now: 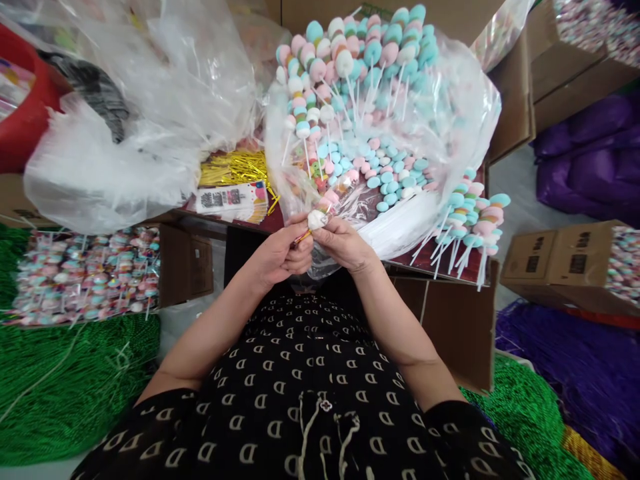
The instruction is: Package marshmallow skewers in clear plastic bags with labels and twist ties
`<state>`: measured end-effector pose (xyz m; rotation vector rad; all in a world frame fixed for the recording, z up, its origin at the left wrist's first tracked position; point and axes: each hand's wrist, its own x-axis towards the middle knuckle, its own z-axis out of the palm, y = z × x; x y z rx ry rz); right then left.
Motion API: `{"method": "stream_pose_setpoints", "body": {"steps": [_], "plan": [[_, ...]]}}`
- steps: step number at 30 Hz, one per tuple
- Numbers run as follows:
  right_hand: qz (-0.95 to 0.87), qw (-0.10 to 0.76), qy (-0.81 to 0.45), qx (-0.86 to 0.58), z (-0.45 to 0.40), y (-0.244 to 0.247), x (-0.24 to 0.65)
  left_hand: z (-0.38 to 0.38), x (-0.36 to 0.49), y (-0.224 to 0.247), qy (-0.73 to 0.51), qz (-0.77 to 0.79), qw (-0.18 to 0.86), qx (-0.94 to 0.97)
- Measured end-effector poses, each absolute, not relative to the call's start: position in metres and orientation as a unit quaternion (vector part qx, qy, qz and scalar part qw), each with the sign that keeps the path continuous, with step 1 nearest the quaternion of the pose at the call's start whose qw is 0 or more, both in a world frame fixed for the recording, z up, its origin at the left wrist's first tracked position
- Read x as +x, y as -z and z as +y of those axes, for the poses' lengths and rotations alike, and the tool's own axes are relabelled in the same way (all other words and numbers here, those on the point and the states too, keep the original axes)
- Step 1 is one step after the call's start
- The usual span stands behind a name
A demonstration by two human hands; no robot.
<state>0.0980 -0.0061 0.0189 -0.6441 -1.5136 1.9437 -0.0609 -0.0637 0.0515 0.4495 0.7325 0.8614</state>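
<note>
Both hands meet at the table's front edge around a wrapped candy skewer (319,217) with a white piece at its lower end and pink pieces above, in clear film. My left hand (287,252) is closed, with a thin gold tie between its fingers just below the white piece. My right hand (343,243) pinches the wrapped skewer from the right. Gold twist ties (235,168) lie in a pile to the left, behind a stack of printed bags (233,199). Beyond the hands, loose pink, blue and white candies (395,175) lie on plastic.
Finished-looking candy skewers (370,50) are heaped at the back, others (470,213) at the right edge beside white sticks (405,225). Crumpled plastic bags (165,80) cover the left. A box of wrapped skewers (90,273) stands lower left, cartons (555,263) at right.
</note>
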Motion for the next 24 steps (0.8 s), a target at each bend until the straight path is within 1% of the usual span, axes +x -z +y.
{"method": "stream_pose_setpoints", "body": {"steps": [5, 9, 12, 16, 19, 24], "plan": [[-0.538, 0.351, -0.713, -0.282, -0.001, -0.010, 0.092, -0.061, -0.061, -0.051, -0.435, 0.344, 0.803, 0.217], [-0.530, 0.412, -0.663, -0.332, -0.001, -0.011, 0.083, -0.060, -0.056, -0.052, -0.476, 0.383, 0.763, 0.211], [-0.563, 0.452, -0.574, -0.387, -0.006, -0.012, 0.077, -0.058, -0.051, -0.054, -0.519, 0.417, 0.717, 0.207], [-0.659, 0.478, -0.407, -0.414, -0.013, -0.019, 0.073, -0.056, -0.047, -0.051, -0.561, 0.458, 0.651, 0.224], [-0.709, 0.483, -0.328, -0.394, -0.016, -0.026, 0.074, -0.055, -0.048, -0.041, -0.584, 0.500, 0.578, 0.273], [-0.739, 0.456, -0.307, -0.390, -0.017, -0.032, 0.076, -0.056, -0.055, -0.030, -0.580, 0.586, 0.367, 0.430]]}}
